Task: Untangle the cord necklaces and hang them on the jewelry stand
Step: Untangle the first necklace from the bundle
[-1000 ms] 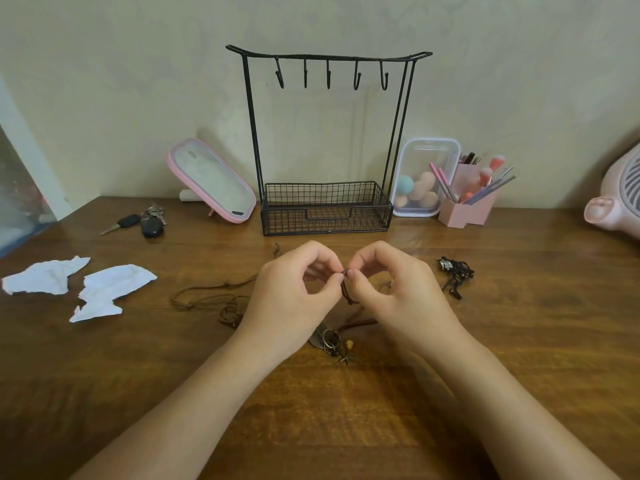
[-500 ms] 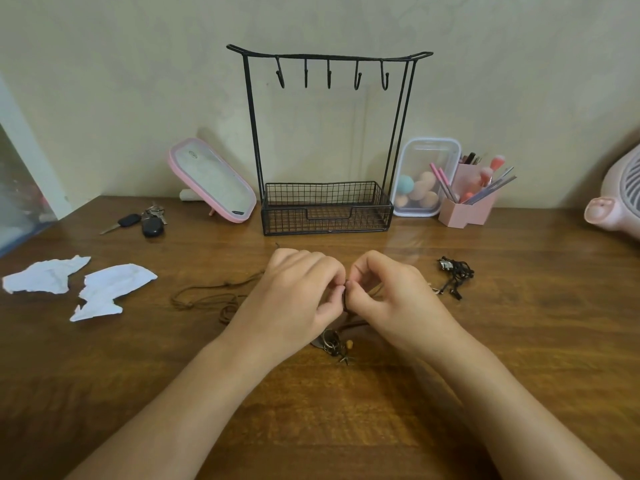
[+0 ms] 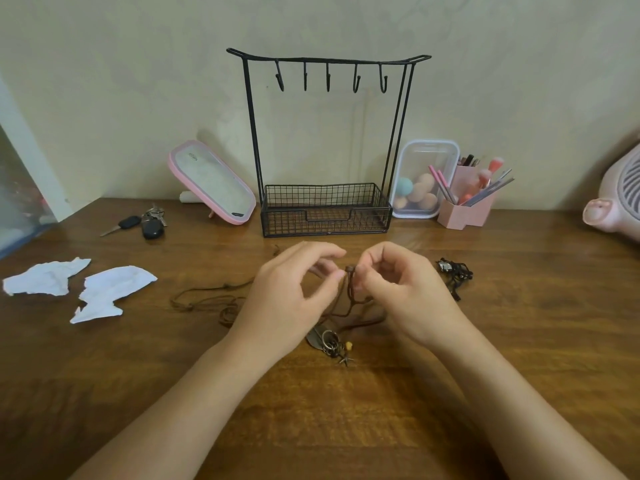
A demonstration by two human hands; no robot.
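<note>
A tangle of brown cord necklaces [image 3: 207, 299] lies on the wooden table, with metal pendants [image 3: 330, 342] bunched near my wrists. My left hand [image 3: 291, 299] and my right hand [image 3: 401, 292] meet above the tangle. Both pinch a brown cord strand with a knot or bead [image 3: 350, 270] at its top, lifted off the table. A separate black cord necklace [image 3: 453, 271] sits bunched to the right. The black wire jewelry stand [image 3: 325, 133] with several hooks and a mesh basket stands behind, against the wall; its hooks are bare.
Two torn paper scraps [image 3: 79, 287] lie at left, car keys [image 3: 145, 225] behind them. A pink mirror [image 3: 213, 183] leans left of the stand. A clear box of sponges [image 3: 420, 181], a pink brush holder [image 3: 467, 209] and a pink fan [image 3: 620, 199] stand at right.
My hands have opened out from a tight pinch close together. The cord strand with its knot is now raised and visible between the fingertips.
</note>
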